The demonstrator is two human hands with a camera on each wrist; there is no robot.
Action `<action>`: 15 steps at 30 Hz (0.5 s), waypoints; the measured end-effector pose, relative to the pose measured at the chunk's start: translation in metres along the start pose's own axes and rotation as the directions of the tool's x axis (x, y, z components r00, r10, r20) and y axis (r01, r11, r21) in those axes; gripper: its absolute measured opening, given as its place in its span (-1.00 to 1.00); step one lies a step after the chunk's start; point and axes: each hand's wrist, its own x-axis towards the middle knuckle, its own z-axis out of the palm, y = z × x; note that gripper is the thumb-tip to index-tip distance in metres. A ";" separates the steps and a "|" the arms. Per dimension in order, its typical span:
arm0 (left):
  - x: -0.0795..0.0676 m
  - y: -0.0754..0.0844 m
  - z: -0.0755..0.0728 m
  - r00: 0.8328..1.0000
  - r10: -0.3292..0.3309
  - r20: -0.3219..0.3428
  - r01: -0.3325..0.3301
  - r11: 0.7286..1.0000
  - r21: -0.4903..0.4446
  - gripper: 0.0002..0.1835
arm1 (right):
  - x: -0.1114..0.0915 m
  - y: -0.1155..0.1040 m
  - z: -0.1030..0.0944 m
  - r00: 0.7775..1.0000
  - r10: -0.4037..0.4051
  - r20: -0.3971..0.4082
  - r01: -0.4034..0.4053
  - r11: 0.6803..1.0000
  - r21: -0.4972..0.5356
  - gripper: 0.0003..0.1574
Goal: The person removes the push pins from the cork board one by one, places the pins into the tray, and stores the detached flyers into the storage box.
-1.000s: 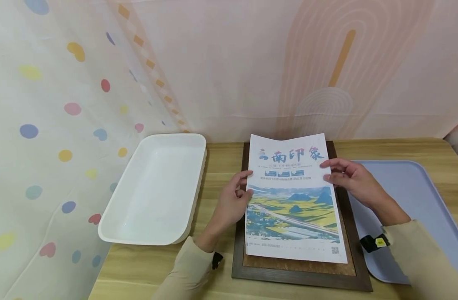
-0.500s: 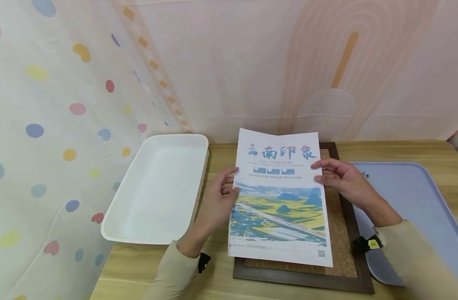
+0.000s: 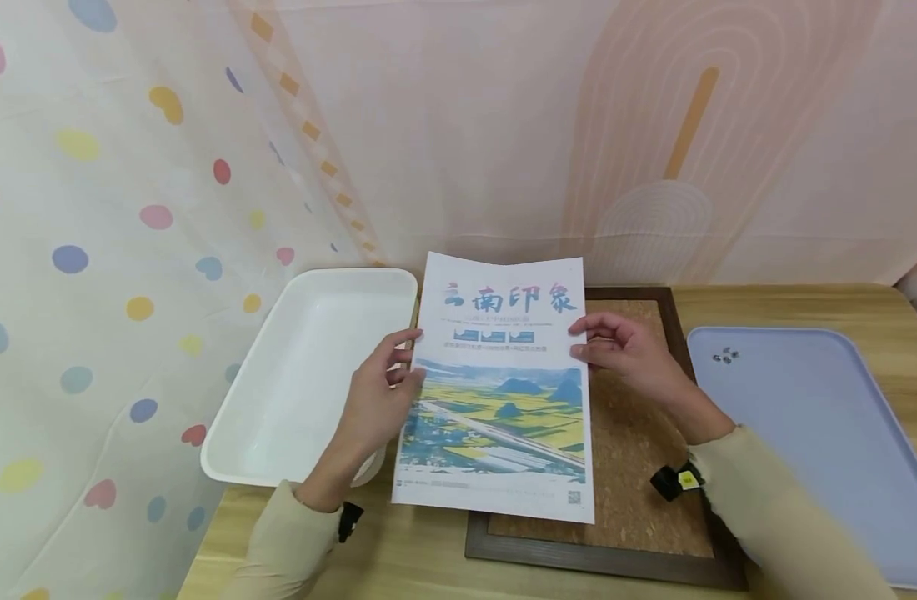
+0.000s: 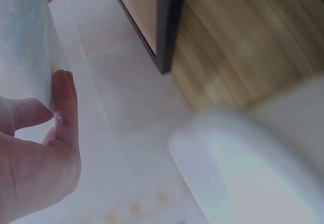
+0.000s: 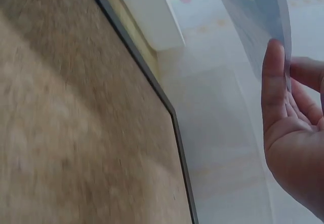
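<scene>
A printed poster sheet (image 3: 496,400) with a field landscape and large characters is held up between both hands. My left hand (image 3: 376,400) pinches its left edge, thumb in front and fingers behind, as the left wrist view also shows. On the opposite edge my right hand (image 3: 631,354) pinches the paper between thumb and fingers; in the right wrist view the sheet's edge (image 5: 286,36) runs between them. Beneath and to the right lies a cork board (image 3: 638,467) in a dark frame, its left part hidden by the poster.
A white deep tray (image 3: 301,375) stands to the left, its right rim partly behind the poster and left hand. On the right lies a blue-grey tray (image 3: 811,433) with several small shiny pieces (image 3: 726,356) near its back left corner. A patterned cloth wall (image 3: 458,125) rises behind the wooden table.
Both hands have carried the poster leftward off the middle of the cork board, uncovering much of its right side. The small pieces in the blue-grey tray have come into view.
</scene>
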 end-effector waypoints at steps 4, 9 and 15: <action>0.003 -0.007 -0.017 1.000 0.000 -0.015 0.001 0.998 0.058 -0.45 | 0.010 -0.003 0.018 1.000 0.016 -0.001 -0.016 0.998 0.056 -0.71; 0.003 -0.017 -0.037 0.999 -0.010 -0.048 0.016 0.993 0.116 -0.42 | 0.025 -0.010 0.045 0.999 0.040 0.025 -0.042 0.992 0.123 -0.74; 0.002 -0.027 -0.063 0.999 -0.009 -0.044 0.017 0.981 0.191 -0.38 | 0.042 -0.018 0.072 0.999 0.022 0.035 -0.027 0.987 0.159 -0.78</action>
